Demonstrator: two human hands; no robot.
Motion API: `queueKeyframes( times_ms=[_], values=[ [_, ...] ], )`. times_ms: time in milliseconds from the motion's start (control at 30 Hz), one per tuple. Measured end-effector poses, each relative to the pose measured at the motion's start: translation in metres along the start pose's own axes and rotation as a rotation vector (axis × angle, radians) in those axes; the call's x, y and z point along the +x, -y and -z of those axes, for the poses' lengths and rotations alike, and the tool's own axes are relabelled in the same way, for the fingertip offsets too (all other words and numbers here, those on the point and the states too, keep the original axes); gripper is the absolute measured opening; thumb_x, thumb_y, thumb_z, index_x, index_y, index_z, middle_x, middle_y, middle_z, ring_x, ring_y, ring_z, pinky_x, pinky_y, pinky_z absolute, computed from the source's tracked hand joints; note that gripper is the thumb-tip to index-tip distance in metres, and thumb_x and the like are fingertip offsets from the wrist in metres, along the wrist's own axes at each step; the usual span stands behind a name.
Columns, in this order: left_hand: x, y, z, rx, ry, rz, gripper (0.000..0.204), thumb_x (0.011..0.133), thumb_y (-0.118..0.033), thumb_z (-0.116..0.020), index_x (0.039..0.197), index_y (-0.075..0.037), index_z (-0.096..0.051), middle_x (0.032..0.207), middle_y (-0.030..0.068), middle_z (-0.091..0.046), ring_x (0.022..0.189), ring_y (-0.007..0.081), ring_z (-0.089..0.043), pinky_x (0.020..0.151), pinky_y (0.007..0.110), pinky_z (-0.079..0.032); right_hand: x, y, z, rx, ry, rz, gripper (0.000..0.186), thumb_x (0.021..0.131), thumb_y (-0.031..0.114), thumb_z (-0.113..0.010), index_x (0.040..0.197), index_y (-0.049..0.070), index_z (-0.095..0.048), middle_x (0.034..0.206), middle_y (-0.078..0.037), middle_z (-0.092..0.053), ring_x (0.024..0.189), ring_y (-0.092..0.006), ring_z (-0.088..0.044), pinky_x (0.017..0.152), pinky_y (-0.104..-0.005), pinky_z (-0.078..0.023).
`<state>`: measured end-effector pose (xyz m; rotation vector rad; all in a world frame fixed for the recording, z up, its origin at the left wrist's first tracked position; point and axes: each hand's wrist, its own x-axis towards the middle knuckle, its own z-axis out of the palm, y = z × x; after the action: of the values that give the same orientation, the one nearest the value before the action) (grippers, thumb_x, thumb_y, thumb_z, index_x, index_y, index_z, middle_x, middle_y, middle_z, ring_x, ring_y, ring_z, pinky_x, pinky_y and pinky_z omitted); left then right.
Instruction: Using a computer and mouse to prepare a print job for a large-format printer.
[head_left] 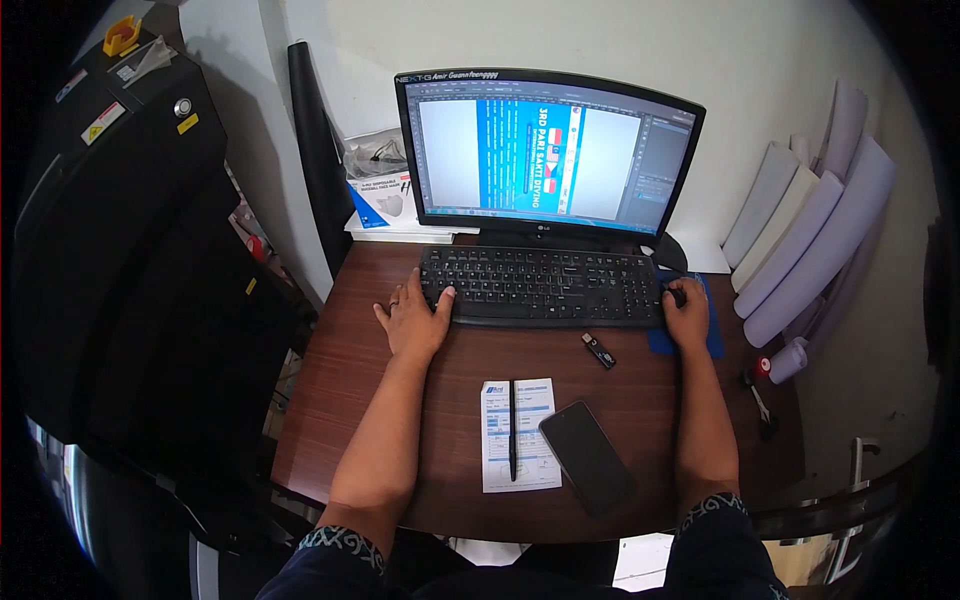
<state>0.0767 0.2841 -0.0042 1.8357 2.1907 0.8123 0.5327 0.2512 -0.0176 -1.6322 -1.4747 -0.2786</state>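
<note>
My left hand (413, 315) rests at the left end of a black keyboard (540, 285), fingers spread, with the fingertips at its left keys. A ring is on one finger. My right hand (686, 316) is wrapped round a dark computer mouse (678, 297), mostly hidden by the fingers, on a blue mouse pad (716, 330). Behind the keyboard stands a monitor (548, 155) with a blue and white layout open in an editing program. A small black USB stick (600, 351) lies just in front of the keyboard.
On the brown desk (350, 400), a black pen (513, 440) lies across a printed form (494, 470), beside a dark smartphone (590, 460). Scissors (760, 400) lie at the right edge. Paper rolls (815, 240) lean at right; a large black machine (130, 250) stands at left.
</note>
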Motion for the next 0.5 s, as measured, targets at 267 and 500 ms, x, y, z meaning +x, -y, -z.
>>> queueKeyframes(
  times_ms=[267, 500],
  values=[
    [0.0007, -0.0008, -0.0006, 0.012, 0.010, 0.003, 0.078, 0.094, -0.061, -0.054, 0.154, -0.014, -0.035, 0.150, 0.0230, -0.046, 0.144, 0.0383, -0.039, 0.120, 0.064, -0.011, 0.0005, 0.0016, 0.0024, 0.007, 0.021, -0.019, 0.019, 0.079, 0.014, -0.071, 0.096, 0.006, -0.068, 0.106, -0.012, -0.066, 0.102, -0.0346, -0.063, 0.092, -0.0435, -0.049],
    [0.0007, -0.0003, -0.0022, 0.015, 0.012, 0.000, 0.079, 0.094, -0.062, -0.053, 0.154, -0.014, -0.035, 0.151, 0.0225, -0.046, 0.145, 0.0372, -0.038, 0.120, 0.064, -0.010, -0.0001, -0.0016, 0.0011, -0.010, 0.018, -0.028, 0.019, 0.079, 0.015, -0.071, 0.096, 0.007, -0.068, 0.107, -0.012, -0.066, 0.104, -0.0345, -0.063, 0.092, -0.0436, -0.049]
  ],
)
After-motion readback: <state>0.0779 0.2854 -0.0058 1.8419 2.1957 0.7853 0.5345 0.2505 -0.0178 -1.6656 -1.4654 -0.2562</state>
